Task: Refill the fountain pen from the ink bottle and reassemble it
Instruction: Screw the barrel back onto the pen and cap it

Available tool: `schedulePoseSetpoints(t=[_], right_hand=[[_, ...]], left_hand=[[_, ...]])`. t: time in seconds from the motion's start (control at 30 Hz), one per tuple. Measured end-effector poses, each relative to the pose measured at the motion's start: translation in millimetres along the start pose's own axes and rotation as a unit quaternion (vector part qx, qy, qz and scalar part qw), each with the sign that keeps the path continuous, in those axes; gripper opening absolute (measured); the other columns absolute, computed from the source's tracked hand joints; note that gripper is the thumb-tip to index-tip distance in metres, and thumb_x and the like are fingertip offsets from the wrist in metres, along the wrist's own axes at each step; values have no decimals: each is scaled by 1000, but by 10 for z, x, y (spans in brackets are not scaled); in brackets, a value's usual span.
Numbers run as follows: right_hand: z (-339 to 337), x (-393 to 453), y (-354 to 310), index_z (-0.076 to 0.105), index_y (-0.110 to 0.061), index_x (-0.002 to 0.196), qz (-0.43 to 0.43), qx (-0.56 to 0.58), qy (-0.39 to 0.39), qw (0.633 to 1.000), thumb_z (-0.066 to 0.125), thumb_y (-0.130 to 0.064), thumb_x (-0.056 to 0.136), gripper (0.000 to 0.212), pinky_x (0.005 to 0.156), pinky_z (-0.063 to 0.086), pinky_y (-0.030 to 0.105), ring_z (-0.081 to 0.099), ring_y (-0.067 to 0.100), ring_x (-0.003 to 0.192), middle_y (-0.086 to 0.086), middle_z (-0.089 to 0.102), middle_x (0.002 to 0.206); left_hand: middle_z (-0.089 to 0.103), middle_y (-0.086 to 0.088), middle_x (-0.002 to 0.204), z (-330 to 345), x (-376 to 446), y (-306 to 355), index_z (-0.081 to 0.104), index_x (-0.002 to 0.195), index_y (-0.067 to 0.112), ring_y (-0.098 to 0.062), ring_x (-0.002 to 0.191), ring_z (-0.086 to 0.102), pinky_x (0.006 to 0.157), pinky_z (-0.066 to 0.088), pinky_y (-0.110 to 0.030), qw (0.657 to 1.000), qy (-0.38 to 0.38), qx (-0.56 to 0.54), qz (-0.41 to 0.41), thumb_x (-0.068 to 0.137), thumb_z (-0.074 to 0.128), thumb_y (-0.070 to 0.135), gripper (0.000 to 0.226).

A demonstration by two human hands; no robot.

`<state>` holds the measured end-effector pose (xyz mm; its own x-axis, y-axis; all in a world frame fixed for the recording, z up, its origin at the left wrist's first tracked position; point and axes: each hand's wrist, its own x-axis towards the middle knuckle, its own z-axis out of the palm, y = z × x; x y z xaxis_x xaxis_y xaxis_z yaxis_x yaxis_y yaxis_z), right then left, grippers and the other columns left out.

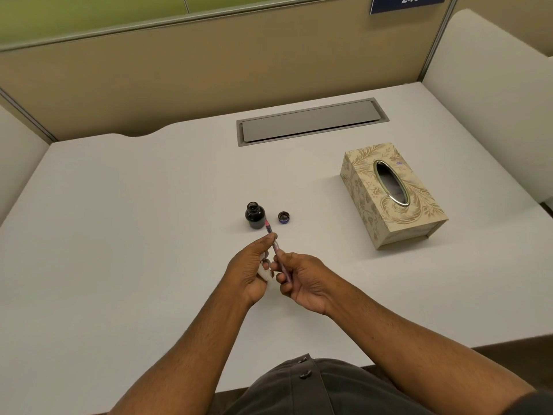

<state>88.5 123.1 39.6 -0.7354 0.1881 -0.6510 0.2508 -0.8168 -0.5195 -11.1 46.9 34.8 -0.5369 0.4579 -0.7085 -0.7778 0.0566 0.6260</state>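
Both hands have their grip on the fountain pen (275, 250), which is held slanted above the bench (119, 235): the left hand (251, 271) pinches its upper part between thumb and fingertips, and the right hand (302, 280) curls its fingers around the lower barrel. The pen's pink tip points up and away, toward the ink bottle (255, 215), and in this view it overlaps the bottle's right side; whether they touch cannot be told. A scrap of white tissue (265, 272) is tucked in the left palm. The ink bottle stands upright and uncapped on the bench, dark ink filling most of it. Its cap (284, 218) lies just beside it to the right, open side up, apart from the bottle. Farther right, well apart, sits a patterned tissue box (392, 196) with an oval opening on top. Beyond, a grey cable hatch (311, 121) is set flush into the bench near the partition (209, 70).
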Motion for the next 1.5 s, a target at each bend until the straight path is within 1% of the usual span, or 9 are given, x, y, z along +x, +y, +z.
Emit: schedulePoseSetpoints(t=[0.13, 0.23, 0.33, 0.6, 0.77, 0.87, 1.1, 1.27, 1.5], right_hand=[[1, 3, 18, 63, -6, 91, 28, 23, -8, 999, 44, -29, 102, 31, 40, 37, 17, 47, 9, 51, 3, 64, 64], [6, 13, 32, 62, -9, 88, 19, 20, 7, 1000, 58, -33, 95, 25, 39, 35, 18, 46, 9, 49, 3, 58, 65], [-9, 22, 48, 58, -9, 89, -9, -4, 22, 1000, 66, -19, 90, 14, 40, 34, 18, 46, 9, 50, 3, 56, 68], [-6, -9, 55, 64, -8, 90, 6, 12, -12, 1000, 48, -31, 100, 30, 42, 37, 18, 48, 9, 53, 2, 61, 67], [-4, 13, 70, 58, -11, 89, -25, -29, 15, 999, 67, -29, 89, 21, 42, 37, 19, 48, 9, 51, 2, 58, 70], [-10, 5, 75, 58, -10, 87, -32, -32, 12, 999, 62, -22, 93, 14, 42, 38, 18, 48, 9, 52, 2, 59, 69], [3, -30, 54, 66, -6, 93, -8, -8, -6, 1000, 47, -31, 100, 33, 41, 35, 17, 47, 8, 50, 2, 60, 64], [2, -24, 69, 56, -10, 86, -32, -29, 21, 999, 67, -20, 90, 16, 41, 35, 18, 47, 8, 49, 2, 58, 64], [-1, -41, 66, 63, -6, 90, -12, -7, -3, 1000, 50, -26, 99, 25, 44, 41, 18, 51, 9, 52, 3, 65, 66]], left_hand=[[45, -2, 71, -2, -25, -1, 65, 82, 11, -12, 49, 35, 48, 35, -28, 1000, -6, -2, 1, 75, 77, 17, 15], [45, 2, 74, -1, -40, -7, 70, 80, 16, -11, 59, 35, 52, 35, -26, 1000, 8, 8, 9, 75, 77, 19, 9], [42, 3, 77, 9, -54, -5, 72, 91, 17, -12, 64, 32, 57, 34, -26, 1000, 3, 15, 11, 77, 75, 21, 15], [50, 2, 64, 24, -95, 5, 69, 101, 10, -11, 52, 38, 46, 37, -26, 1000, -7, 14, 21, 77, 75, 19, 26], [47, 3, 78, 17, -97, 4, 71, 100, 15, -12, 65, 33, 55, 35, -26, 1000, -3, 20, 13, 78, 74, 20, 23], [45, 2, 78, 19, -104, -3, 70, 104, 14, -12, 64, 33, 55, 34, -26, 1000, -4, 18, 16, 79, 74, 20, 27], [54, -2, 62, 4, -123, -2, 70, 91, 10, -12, 49, 42, 44, 39, -25, 999, -30, 5, 17, 80, 72, 17, 14], [45, 3, 79, -10, -100, -7, 73, 93, 17, -12, 67, 32, 59, 33, -25, 1000, -12, 17, 14, 79, 74, 21, 15], [48, -2, 80, 7, -107, -10, 69, 107, 9, -12, 58, 35, 51, 36, -26, 1000, -13, 4, 16, 79, 74, 17, 29]])
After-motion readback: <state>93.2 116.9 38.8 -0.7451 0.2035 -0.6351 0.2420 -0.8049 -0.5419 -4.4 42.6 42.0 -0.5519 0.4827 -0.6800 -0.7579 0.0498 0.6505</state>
